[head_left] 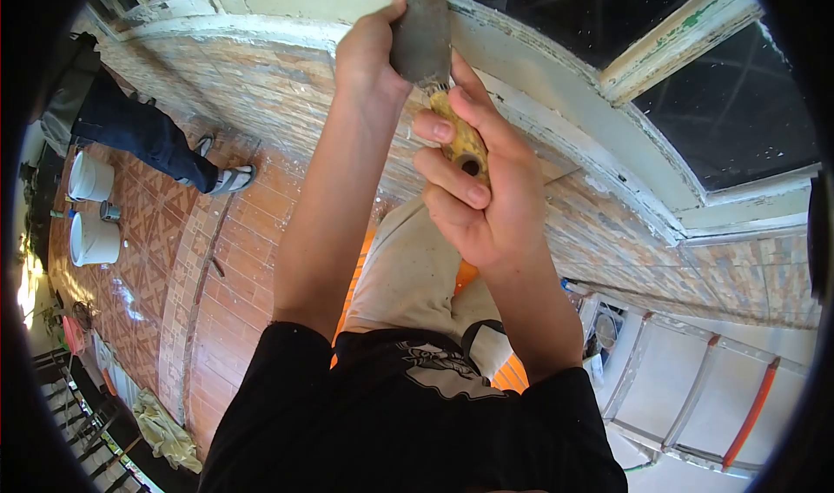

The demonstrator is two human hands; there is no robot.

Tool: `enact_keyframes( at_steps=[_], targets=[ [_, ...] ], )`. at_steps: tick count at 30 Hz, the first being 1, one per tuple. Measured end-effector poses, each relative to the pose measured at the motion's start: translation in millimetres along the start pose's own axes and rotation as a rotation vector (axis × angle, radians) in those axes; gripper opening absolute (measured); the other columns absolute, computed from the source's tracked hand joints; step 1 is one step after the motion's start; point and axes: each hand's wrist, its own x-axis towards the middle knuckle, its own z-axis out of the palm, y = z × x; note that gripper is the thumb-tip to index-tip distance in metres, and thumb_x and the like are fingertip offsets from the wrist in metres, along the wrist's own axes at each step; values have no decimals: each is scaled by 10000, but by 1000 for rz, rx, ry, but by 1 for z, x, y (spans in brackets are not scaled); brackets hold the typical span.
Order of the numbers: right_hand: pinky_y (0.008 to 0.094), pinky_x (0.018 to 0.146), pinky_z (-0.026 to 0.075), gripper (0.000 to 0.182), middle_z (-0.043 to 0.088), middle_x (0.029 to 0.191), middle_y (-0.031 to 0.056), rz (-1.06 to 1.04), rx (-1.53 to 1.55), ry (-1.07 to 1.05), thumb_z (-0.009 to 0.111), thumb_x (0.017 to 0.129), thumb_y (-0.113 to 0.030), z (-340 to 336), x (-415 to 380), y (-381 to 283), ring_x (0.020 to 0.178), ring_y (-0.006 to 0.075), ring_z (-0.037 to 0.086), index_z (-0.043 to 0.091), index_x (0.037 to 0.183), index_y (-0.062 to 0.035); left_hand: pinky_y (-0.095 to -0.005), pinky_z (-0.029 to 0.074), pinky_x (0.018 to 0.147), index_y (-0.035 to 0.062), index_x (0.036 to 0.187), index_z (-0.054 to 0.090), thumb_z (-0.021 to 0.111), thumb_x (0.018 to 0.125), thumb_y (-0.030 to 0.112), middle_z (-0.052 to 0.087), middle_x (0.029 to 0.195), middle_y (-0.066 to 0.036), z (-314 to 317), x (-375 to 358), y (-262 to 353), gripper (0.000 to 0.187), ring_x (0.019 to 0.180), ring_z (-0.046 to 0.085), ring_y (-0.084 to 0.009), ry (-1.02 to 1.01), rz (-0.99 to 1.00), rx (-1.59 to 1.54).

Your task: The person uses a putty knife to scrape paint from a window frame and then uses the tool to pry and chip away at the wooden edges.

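My right hand is wrapped round the worn yellow handle of a scraper, whose wide grey metal blade points up toward the window frame. Beside the blade's left edge is my left hand, its fingers mostly hidden behind the blade, so its grip cannot be made out. Just beyond the blade runs the white window frame, with peeling, chipped paint and dark glass panes.
Below the frame is a stone-tiled wall. Another person stands at the left, near two white buckets. A ladder lies at the lower right. Cloth rests at the lower left.
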Motion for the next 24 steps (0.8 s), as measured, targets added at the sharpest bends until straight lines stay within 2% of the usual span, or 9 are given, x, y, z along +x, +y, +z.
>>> enact_keyframes(
  at_steps=[4,5,7,9,10,13,18,21,24],
  targets=[
    [170,346,196,489,447,815,-15,51,-20,-86,365,984,-214,5,5,-2,426,37,305,252,1448,-316,-333,525,596,18,943,585,546,945,276,631,839,-99,-9,13,8,261,645,596,-208,12,-114,41],
    [160,322,194,439,446,818,-7,36,-14,-59,368,995,-205,11,9,5,424,31,309,314,1419,-304,-341,524,564,29,923,580,519,958,306,628,824,-104,-11,15,12,286,612,589,-217,-5,-231,26],
    [151,299,192,396,446,822,1,19,1,-25,371,1005,-196,15,9,7,423,25,313,376,1390,-291,-358,554,672,-18,989,575,508,954,179,639,883,-128,-19,12,14,211,738,632,-238,-24,-262,-10],
    [153,298,194,389,448,824,-2,34,28,-24,379,1000,-198,14,7,1,420,25,315,384,1378,-290,-359,555,667,-17,985,573,499,957,178,638,879,-128,-27,20,15,210,733,631,-239,-251,-387,-167],
    [151,303,198,408,452,824,-1,40,31,8,382,996,-199,12,4,-2,420,23,317,369,1394,-290,-328,526,572,15,924,568,486,971,319,624,803,-108,-16,13,5,318,614,594,-200,-113,-204,1],
    [150,306,199,431,456,820,-3,19,-40,26,382,994,-199,7,2,-2,422,22,317,348,1413,-295,-317,529,600,9,926,571,504,967,292,628,834,-109,-10,12,-1,293,663,607,-200,-18,-93,22],
    [151,301,206,452,455,804,-14,5,-43,40,395,988,-205,11,1,10,408,31,298,333,1426,-301,-333,547,694,-9,980,576,523,942,153,641,877,-109,-16,12,6,175,756,634,-215,-85,-240,-19],
    [158,303,207,462,457,798,-21,28,-70,20,396,989,-223,9,1,-1,400,35,295,314,1433,-319,-330,546,676,-5,963,579,525,942,159,641,858,-109,-1,2,4,174,733,632,-217,47,-43,22],
    [161,302,200,475,465,793,-31,23,-80,10,404,989,-241,14,11,11,397,28,299,291,1443,-324,-333,542,661,2,949,580,538,939,168,644,849,-104,-15,11,19,172,727,631,-209,-65,-264,-20]
  ],
)
